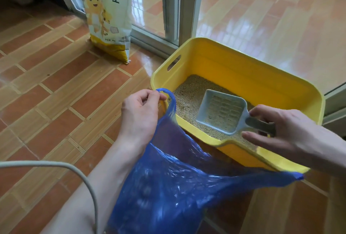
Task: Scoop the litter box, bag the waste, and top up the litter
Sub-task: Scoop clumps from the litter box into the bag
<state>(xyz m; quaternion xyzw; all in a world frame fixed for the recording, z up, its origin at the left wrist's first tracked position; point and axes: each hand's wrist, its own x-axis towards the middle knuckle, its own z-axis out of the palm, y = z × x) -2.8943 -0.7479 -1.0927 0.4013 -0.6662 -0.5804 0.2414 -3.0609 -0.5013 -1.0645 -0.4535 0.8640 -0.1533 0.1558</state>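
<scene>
Scoop [222, 114], stiff and probably light, sat pinched by its handle in the right hand [280, 127], while the left hand [139, 114] pinched the limp bag [168, 187] by its loop.

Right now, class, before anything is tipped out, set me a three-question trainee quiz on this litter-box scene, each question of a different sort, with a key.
1. True or false: the left hand pinches a handle of the blue bag.
2. What does the right hand hold? A) a brush B) the grey scoop C) the litter sack
3. Fill in: the scoop's slotted head sits over the litter inside the ______ litter box.

Key: 1 true; 2 B; 3 yellow.
</scene>
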